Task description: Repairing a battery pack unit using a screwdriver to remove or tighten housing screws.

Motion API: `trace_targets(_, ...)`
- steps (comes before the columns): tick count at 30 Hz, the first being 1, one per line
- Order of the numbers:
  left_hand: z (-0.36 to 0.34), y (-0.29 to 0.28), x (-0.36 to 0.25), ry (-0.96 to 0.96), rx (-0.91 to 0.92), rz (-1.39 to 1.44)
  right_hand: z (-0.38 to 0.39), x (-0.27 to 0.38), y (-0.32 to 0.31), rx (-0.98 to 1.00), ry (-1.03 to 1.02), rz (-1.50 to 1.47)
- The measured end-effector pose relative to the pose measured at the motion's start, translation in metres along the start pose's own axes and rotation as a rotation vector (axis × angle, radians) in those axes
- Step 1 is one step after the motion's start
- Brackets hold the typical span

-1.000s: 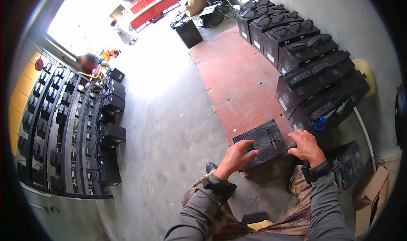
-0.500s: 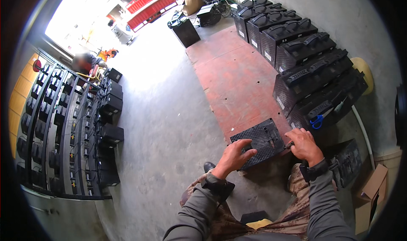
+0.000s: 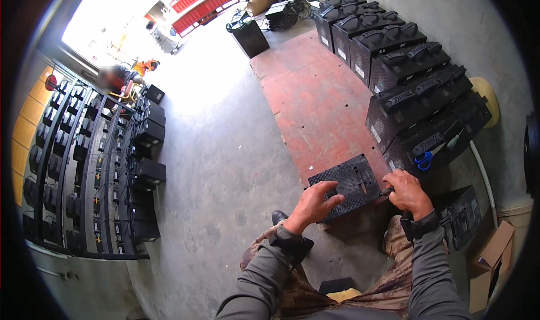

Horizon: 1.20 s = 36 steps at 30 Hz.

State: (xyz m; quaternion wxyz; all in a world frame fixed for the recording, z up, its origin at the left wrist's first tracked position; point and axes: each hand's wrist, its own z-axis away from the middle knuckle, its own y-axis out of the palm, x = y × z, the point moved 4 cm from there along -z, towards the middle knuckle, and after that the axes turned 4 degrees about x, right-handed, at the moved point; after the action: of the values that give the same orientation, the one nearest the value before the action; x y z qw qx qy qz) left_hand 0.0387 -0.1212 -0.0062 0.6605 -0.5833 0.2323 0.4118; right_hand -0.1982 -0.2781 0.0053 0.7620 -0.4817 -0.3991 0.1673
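A black textured plate [image 3: 351, 179], with a slot and small fittings near its right side, lies on the near end of the reddish board [image 3: 315, 106]. My left hand [image 3: 318, 204] is over the plate's left side, thumb and fingers curved but apart. At the plate's right edge, my right hand [image 3: 408, 193] has its fingers closed on a small dark object, perhaps a tool, mostly hidden by them. Blue-handled scissors [image 3: 424, 160] rest against the nearest black case in the right-hand row.
Black cases [image 3: 399, 72] line the board's right. A rack of black units [image 3: 73, 168] fills the left. Cardboard [image 3: 489, 252] and another black case [image 3: 461, 219] sit at lower right. A person [image 3: 115, 78] is by the rack's far end; red railings [image 3: 202, 5] stand beyond.
Little has changed. My hands keep their places at the plate, with only slight shifts of the fingers and the view.
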Motion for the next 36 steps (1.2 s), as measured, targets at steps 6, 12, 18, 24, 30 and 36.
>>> trace_targets(6,-0.001,-0.001,0.000,0.012,0.004,-0.015,-0.004,0.009,-0.016,0.061,0.205,-0.035)
trace_targets(12,0.000,-0.001,-0.004,-0.007,0.016,0.010,0.004,0.013,-0.020,0.008,0.159,0.013)
trace_targets(18,0.000,-0.001,-0.005,-0.024,0.027,0.005,0.001,0.005,-0.010,0.037,0.050,-0.033)
trace_targets(24,0.000,-0.001,-0.005,-0.044,0.050,0.016,-0.003,0.007,-0.013,0.077,0.205,-0.011)
trace_targets(30,0.000,-0.001,-0.004,-0.023,0.042,0.006,0.002,0.012,-0.017,0.061,0.188,-0.009)
trace_targets(36,-0.001,0.001,-0.004,-0.015,0.037,0.006,-0.001,0.000,-0.005,-0.009,-0.006,-0.054)
